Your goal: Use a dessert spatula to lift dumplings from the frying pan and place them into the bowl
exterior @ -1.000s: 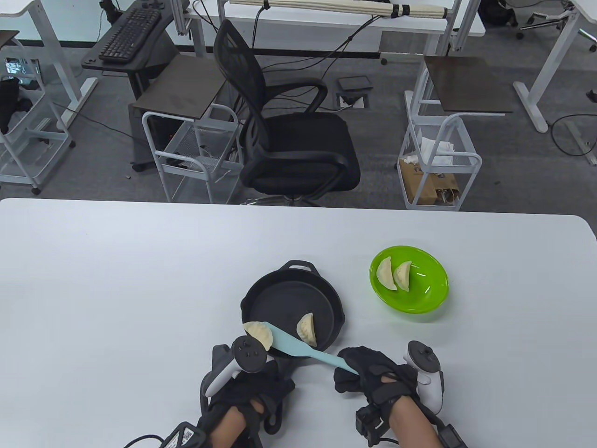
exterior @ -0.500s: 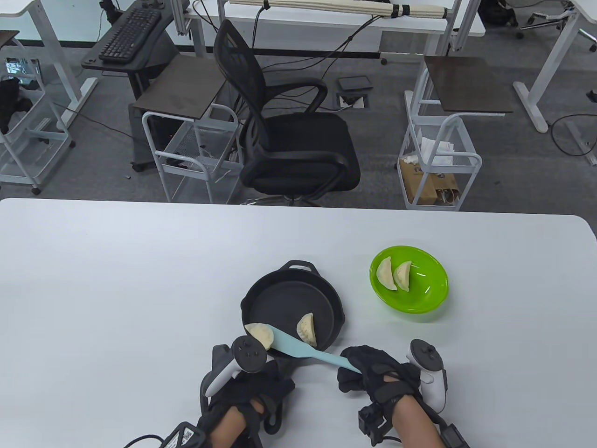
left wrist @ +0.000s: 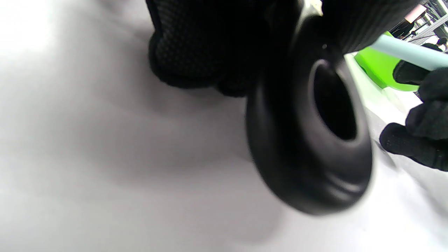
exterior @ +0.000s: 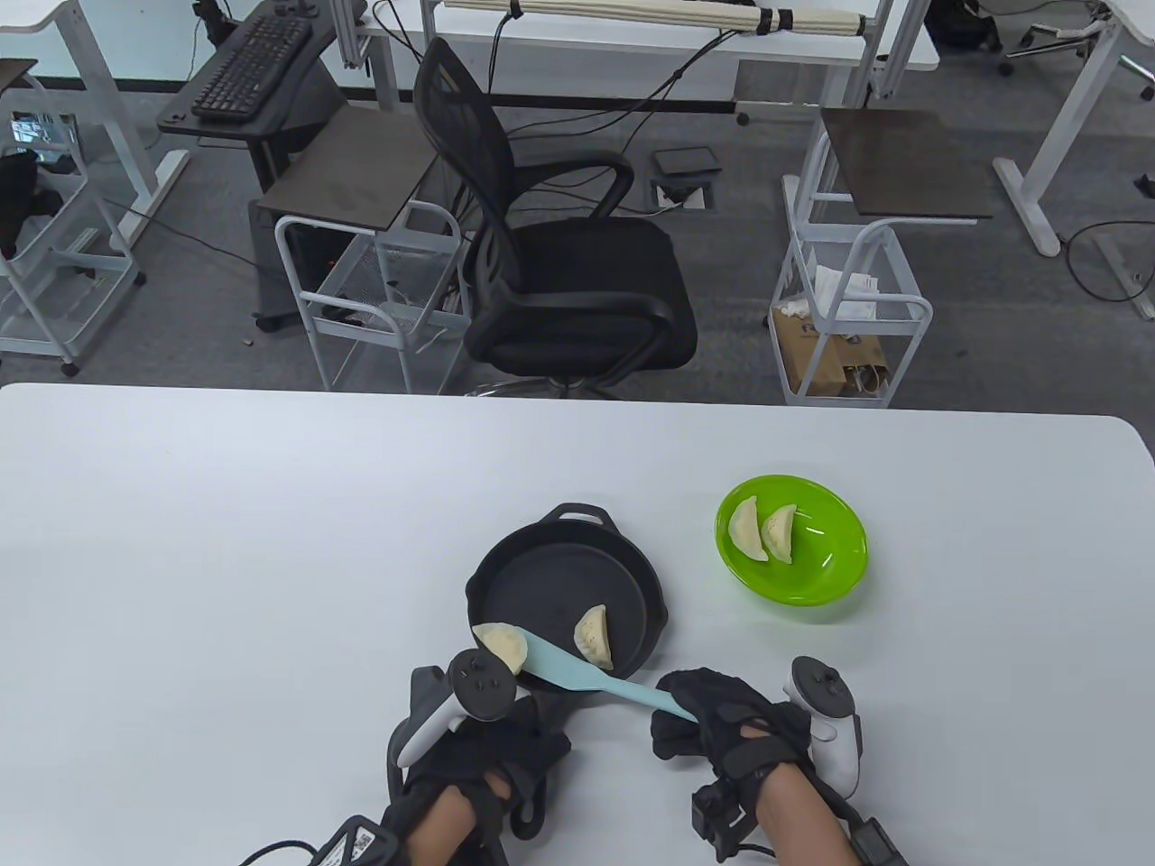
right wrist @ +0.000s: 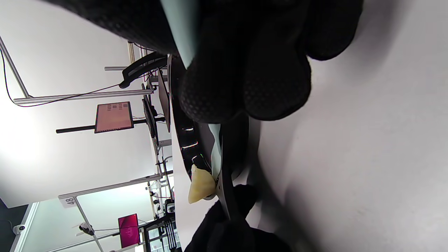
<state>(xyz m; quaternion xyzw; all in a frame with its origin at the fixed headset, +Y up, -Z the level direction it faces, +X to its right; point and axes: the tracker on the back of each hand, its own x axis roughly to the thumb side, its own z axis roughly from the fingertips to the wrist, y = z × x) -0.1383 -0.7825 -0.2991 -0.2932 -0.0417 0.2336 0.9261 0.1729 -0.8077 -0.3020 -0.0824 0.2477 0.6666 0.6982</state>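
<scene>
Right hand point(exterior: 722, 726) grips the spatula point(exterior: 577, 672), left hand point(exterior: 483, 749) clasps the pan point(exterior: 541, 577) handle; the dumpling point(exterior: 502, 646) at the left rim could slide off.

You can read only one marking here: the number "48" on a small white tag point(right wrist: 69, 201) fixed to a metal frame in the background of your right wrist view. The wall screens point(right wrist: 114, 116) behind show rows of marks too small for you to read.
</scene>
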